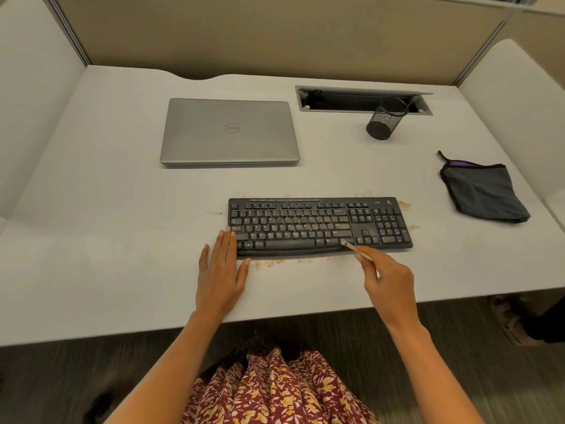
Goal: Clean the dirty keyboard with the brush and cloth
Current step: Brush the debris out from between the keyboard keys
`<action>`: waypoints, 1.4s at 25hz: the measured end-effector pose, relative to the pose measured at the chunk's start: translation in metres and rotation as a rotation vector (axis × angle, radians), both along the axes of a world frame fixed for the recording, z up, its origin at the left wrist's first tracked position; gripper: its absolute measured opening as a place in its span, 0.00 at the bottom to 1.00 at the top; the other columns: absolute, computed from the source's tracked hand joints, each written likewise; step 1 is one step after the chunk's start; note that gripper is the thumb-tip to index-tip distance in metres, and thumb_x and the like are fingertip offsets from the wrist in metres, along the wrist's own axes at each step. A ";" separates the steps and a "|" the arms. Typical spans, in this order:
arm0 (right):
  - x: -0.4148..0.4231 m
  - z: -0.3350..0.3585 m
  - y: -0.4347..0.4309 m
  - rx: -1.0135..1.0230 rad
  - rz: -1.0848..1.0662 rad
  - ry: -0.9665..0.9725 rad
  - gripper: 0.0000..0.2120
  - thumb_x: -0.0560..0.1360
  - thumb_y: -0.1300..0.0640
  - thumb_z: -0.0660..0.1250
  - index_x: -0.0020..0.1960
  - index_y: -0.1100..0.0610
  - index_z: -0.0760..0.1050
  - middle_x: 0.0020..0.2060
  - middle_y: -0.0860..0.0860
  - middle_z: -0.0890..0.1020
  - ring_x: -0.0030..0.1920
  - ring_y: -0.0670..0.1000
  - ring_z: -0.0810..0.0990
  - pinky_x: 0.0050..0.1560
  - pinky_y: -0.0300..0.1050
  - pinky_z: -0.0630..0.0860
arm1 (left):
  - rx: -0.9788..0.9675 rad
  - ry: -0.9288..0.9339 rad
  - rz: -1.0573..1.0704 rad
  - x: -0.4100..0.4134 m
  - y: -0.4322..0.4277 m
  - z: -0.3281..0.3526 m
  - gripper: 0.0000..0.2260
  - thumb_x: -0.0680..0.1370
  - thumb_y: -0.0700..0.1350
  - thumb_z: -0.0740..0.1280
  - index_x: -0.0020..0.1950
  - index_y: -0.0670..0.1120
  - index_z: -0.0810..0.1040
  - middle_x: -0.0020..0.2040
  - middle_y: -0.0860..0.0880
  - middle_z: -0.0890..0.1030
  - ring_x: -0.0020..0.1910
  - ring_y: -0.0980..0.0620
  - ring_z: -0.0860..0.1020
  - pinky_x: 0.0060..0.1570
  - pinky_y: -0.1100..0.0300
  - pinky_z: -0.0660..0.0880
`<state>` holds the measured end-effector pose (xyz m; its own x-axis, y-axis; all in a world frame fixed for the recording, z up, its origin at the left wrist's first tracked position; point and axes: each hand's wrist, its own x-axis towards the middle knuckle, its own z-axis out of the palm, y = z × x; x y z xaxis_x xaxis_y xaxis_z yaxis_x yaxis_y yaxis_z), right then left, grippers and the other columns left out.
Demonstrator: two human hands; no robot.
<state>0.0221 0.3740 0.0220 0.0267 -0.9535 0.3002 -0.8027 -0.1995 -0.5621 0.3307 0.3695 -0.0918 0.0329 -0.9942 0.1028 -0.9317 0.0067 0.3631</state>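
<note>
right grip [388, 280] pinches the brush [356, 248], bristles on the keyboard [318, 224], near-middle of our tabletop [122, 240]; left grip [220, 270] lies flat at the keyboard's left end. mesh cup [385, 119] far right, cloth [483, 194] at right edge.

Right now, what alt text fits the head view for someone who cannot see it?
A person's right hand holds a brush to the bottom row of a crumb-dusted black keyboard, while the left hand lies flat at its left end. A closed laptop, mesh cup and grey cloth sit on the white desk.
</note>
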 end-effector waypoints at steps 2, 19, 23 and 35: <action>0.003 -0.005 -0.002 0.005 0.000 0.012 0.12 0.77 0.62 0.68 0.60 0.56 0.80 0.49 0.49 0.85 0.47 0.48 0.83 0.46 0.45 0.81 | -0.001 0.013 0.009 -0.001 0.000 0.000 0.30 0.82 0.58 0.49 0.80 0.41 0.55 0.79 0.45 0.57 0.79 0.50 0.53 0.76 0.46 0.52; 0.112 -0.009 0.001 -0.027 0.372 -0.067 0.12 0.79 0.58 0.65 0.60 0.58 0.80 0.54 0.49 0.84 0.53 0.46 0.82 0.53 0.37 0.78 | -0.037 0.016 0.068 -0.001 0.000 0.003 0.26 0.81 0.48 0.48 0.78 0.40 0.60 0.78 0.44 0.61 0.78 0.47 0.59 0.75 0.44 0.55; 0.111 -0.014 -0.001 -0.012 0.379 -0.032 0.12 0.77 0.59 0.67 0.60 0.57 0.80 0.52 0.50 0.85 0.51 0.47 0.83 0.52 0.39 0.80 | -0.023 0.006 0.077 -0.001 -0.002 0.002 0.26 0.80 0.47 0.49 0.78 0.40 0.61 0.78 0.43 0.63 0.77 0.46 0.60 0.75 0.44 0.55; 0.088 0.000 -0.031 0.078 0.223 -0.238 0.09 0.79 0.59 0.67 0.57 0.56 0.81 0.44 0.47 0.85 0.37 0.42 0.80 0.35 0.33 0.76 | -0.011 -0.009 0.030 0.000 -0.001 0.001 0.28 0.81 0.52 0.51 0.79 0.41 0.58 0.79 0.45 0.60 0.78 0.50 0.55 0.76 0.45 0.52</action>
<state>0.1097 0.3432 0.0225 0.1750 -0.9525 0.2492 -0.5886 -0.3042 -0.7490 0.3305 0.3685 -0.0903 0.0619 -0.9915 0.1141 -0.9347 -0.0175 0.3549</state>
